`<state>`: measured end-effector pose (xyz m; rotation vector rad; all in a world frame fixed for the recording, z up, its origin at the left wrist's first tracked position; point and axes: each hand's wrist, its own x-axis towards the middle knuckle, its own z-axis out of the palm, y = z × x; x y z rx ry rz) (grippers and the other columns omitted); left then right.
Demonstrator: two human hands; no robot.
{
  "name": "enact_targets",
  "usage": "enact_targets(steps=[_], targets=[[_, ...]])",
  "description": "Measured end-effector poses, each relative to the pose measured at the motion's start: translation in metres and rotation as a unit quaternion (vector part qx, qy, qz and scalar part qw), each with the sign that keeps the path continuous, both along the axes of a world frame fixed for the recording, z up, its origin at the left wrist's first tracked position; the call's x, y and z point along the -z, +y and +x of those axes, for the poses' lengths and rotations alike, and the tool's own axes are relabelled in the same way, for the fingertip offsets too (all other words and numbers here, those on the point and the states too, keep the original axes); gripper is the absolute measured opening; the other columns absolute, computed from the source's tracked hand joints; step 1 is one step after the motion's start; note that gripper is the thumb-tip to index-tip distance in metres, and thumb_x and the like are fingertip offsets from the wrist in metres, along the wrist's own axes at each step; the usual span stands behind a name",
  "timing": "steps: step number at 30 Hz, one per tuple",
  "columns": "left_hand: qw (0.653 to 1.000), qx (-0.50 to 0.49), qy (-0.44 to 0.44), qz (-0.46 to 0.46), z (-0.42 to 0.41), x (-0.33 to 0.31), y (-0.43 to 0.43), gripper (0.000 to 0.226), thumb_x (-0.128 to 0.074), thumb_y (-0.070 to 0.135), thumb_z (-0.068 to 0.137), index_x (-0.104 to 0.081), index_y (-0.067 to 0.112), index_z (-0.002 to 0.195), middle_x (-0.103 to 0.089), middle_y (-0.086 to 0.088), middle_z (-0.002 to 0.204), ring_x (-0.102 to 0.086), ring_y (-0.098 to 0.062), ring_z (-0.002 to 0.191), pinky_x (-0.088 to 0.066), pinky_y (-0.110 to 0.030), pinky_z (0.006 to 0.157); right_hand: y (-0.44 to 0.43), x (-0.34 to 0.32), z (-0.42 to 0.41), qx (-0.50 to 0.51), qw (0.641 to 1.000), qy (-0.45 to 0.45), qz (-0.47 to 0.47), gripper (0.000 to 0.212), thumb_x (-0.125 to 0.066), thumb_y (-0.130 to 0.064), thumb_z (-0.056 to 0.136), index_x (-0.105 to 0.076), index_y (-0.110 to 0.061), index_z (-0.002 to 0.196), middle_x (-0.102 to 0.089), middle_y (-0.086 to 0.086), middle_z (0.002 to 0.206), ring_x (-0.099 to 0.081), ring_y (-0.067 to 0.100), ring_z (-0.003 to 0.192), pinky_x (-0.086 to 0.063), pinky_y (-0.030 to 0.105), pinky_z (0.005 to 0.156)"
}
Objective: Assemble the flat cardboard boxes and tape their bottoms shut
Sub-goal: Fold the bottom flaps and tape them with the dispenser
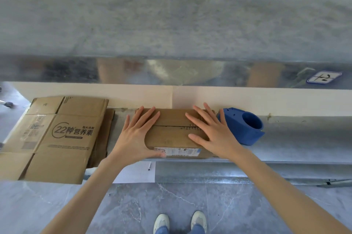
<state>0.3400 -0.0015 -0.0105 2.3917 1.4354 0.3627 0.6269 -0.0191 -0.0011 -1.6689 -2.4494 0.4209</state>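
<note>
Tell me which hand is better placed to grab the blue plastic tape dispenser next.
Probably the right hand: it lies flat on the brown cardboard box beside the blue plastic tape dispenser. The left hand presses the box's other end and could hold it shut.

box (171, 136) ctr on shelf (295, 138) | flat boxes (57, 138) L of it | tape dispenser (245, 129) R, just beside

A small cardboard box (171, 136) is carried on a metal shelf (297, 138); flattened cartons (62, 138) are stacked to its left, and a blue tape dispenser (245, 129) is set just right.
</note>
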Motion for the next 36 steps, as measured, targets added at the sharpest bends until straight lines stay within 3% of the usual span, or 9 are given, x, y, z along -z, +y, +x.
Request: enact_targets(steps=[2, 4, 8, 17, 20, 24, 29, 33, 36], targets=[[0.998, 0.016, 0.057, 0.031, -0.004, -0.004, 0.005, 0.122, -0.051, 0.095, 0.056, -0.018, 0.033, 0.157, -0.01, 0.013, 0.164, 0.003, -0.017, 0.153, 0.002, -0.057, 0.121, 0.006, -0.009, 0.0, -0.031, 0.999, -0.023, 0.003, 0.067, -0.025, -0.067, 0.093, -0.015, -0.044, 0.155, 0.01, -0.013, 0.165, 0.026, 0.011, 0.148, 0.011, 0.058, 0.119], [0.997, 0.025, 0.057, 0.051, -0.003, -0.008, 0.008, 0.117, -0.055, 0.091, 0.06, -0.024, 0.03, 0.155, -0.018, 0.009, 0.163, -0.002, -0.022, 0.153, 0.003, -0.058, 0.121, 0.009, -0.014, -0.004, -0.075, 0.996, -0.038, 0.002, 0.063, -0.024, -0.062, 0.097, -0.006, -0.047, 0.155, 0.012, -0.014, 0.165, 0.027, 0.011, 0.147, 0.016, 0.054, 0.117], [0.996, 0.065, -0.007, 0.054, 0.002, 0.001, 0.006, 0.103, -0.066, 0.077, 0.07, -0.028, 0.031, 0.154, -0.018, 0.011, 0.163, -0.002, -0.021, 0.153, -0.012, -0.063, 0.119, 0.007, -0.007, -0.009, -0.129, 0.987, -0.096, -0.007, 0.058, -0.009, -0.066, 0.097, 0.011, -0.053, 0.15, 0.019, -0.017, 0.162, 0.028, 0.012, 0.147, 0.018, 0.054, 0.118], [0.988, 0.115, 0.016, 0.104, -0.002, 0.017, 0.014, 0.088, -0.052, 0.081, 0.079, -0.028, 0.04, 0.153, -0.015, 0.006, 0.165, -0.004, -0.031, 0.153, -0.018, -0.07, 0.114, 0.013, 0.002, -0.008, -0.139, 0.983, -0.119, -0.003, 0.061, -0.007, -0.074, 0.093, 0.01, -0.056, 0.149, 0.023, -0.018, 0.161, 0.027, 0.014, 0.148, 0.02, 0.052, 0.116], [0.991, 0.094, -0.006, 0.098, -0.003, 0.019, 0.012, 0.095, -0.055, 0.083, 0.076, -0.028, 0.036, 0.154, -0.016, 0.009, 0.164, -0.003, -0.027, 0.153, -0.018, -0.068, 0.115, 0.009, 0.002, -0.008, -0.111, 0.99, -0.082, 0.003, 0.062, -0.004, -0.072, 0.094, 0.008, -0.051, 0.152, 0.017, -0.019, 0.162, 0.024, 0.011, 0.148, 0.019, 0.047, 0.118], [0.992, 0.043, -0.098, 0.064, -0.001, 0.02, 0.011, 0.105, -0.069, 0.08, 0.065, -0.037, 0.029, 0.151, -0.026, 0.013, 0.161, -0.009, -0.019, 0.153, -0.018, -0.065, 0.117, 0.009, 0.006, -0.008, -0.063, 0.998, -0.023, 0.017, 0.062, -0.007, -0.067, 0.097, -0.003, -0.044, 0.155, 0.004, -0.019, 0.164, 0.02, 0.007, 0.149, 0.017, 0.038, 0.12], [0.985, -0.001, -0.16, 0.061, 0.004, 0.022, 0.009, 0.1, -0.079, 0.071, 0.059, -0.05, 0.027, 0.144, -0.038, 0.013, 0.155, -0.018, -0.017, 0.151, -0.024, -0.062, 0.117, 0.008, 0.013, -0.006, 0.037, 0.993, 0.104, 0.04, 0.055, -0.034, -0.053, 0.1, -0.033, -0.036, 0.152, -0.019, -0.017, 0.162, 0.003, 0.005, 0.151, 0.004, 0.034, 0.124], [0.977, -0.034, -0.202, 0.05, 0.004, 0.024, 0.003, 0.1, -0.082, 0.069, 0.054, -0.055, 0.026, 0.14, -0.038, 0.012, 0.155, -0.016, -0.016, 0.151, -0.027, -0.052, 0.117, 0.003, 0.017, -0.007, 0.08, 0.978, 0.187, 0.037, 0.046, -0.047, -0.045, 0.098, -0.045, -0.038, 0.144, -0.026, -0.02, 0.159, -0.002, 0.003, 0.151, 0.006, 0.017, 0.117], [0.975, -0.047, -0.213, 0.042, 0.006, 0.022, 0.002, 0.1, -0.086, 0.066, 0.051, -0.057, 0.026, 0.138, -0.04, 0.013, 0.153, -0.016, -0.014, 0.151, -0.028, -0.048, 0.116, 0.003, 0.019, -0.007, 0.12, 0.961, 0.249, 0.017, 0.045, -0.059, -0.035, 0.097, -0.05, -0.037, 0.141, -0.028, -0.022, 0.157, -0.004, -0.001, 0.15, -0.001, 0.011, 0.112]])
